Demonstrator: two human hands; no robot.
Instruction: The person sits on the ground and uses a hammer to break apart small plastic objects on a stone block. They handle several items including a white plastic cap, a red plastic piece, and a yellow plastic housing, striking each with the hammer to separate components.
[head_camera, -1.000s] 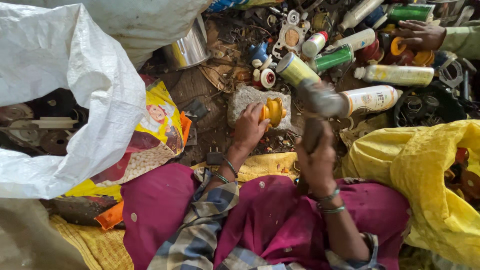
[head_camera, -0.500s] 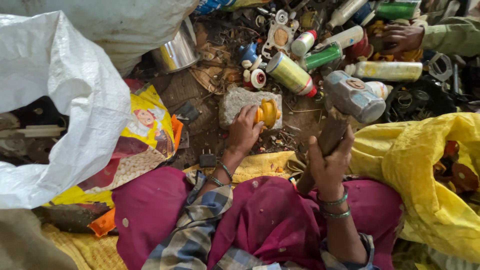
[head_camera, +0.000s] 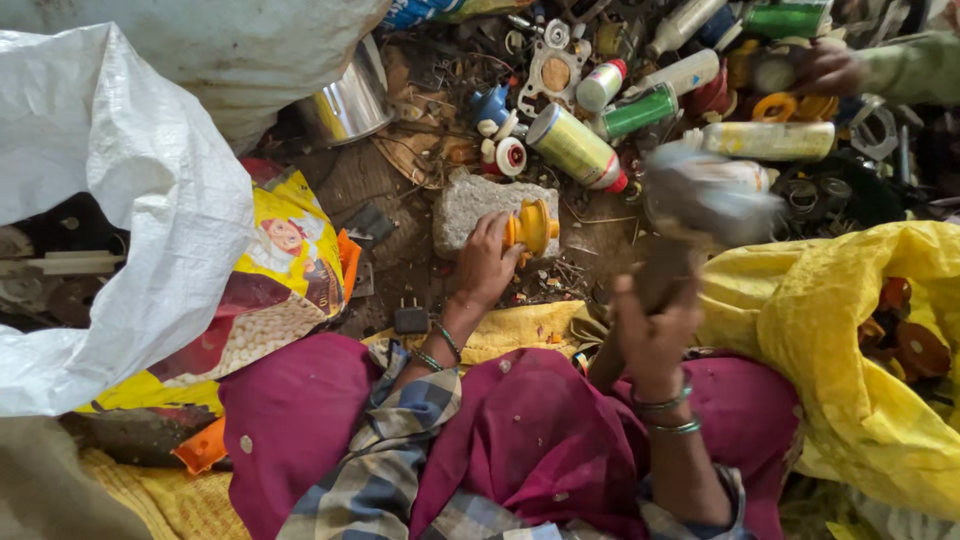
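- Closest to the camera: the person's lap, draped in magenta cloth (head_camera: 540, 440) with a checked blue-grey sleeve (head_camera: 400, 460) running up the left arm. Bangles on both wrists.
- Right hand (head_camera: 655, 335) is raised over the lap, fingers wrapped tight around the dark handle of a hammer (head_camera: 690, 215). The head of it is a grey smear up above the fist, too blurred to make out any detail.
- Left hand (head_camera: 487, 262) is stretched forward, fingers and thumb pinching a small yellow-orange plastic spool-looking part (head_camera: 532, 228) and pressing it down on a rough grey stone block (head_camera: 480, 205). So the part sits on the right end of the block, right in front of the knees, touching both stone and fingers.
- A small black plug (head_camera: 410, 320) lies on the dirt just beside the left wrist.
- Off to the left side: a big white woven sack (head_camera: 110, 220), with a yellow printed packet (head_camera: 285, 270) tucked under its edge.
- On the right: a yellow sack (head_camera: 830, 350), open, with rusty brown bits inside.
- Further out past the stone: a pile of scrap, including a yellow-green spray can (head_camera: 575, 148) lying on its side, a green can (head_camera: 640, 112) and a steel pot (head_camera: 345, 100).
- Top right corner, someone else's hand (head_camera: 825, 68) in a green sleeve is reaching into the pile.
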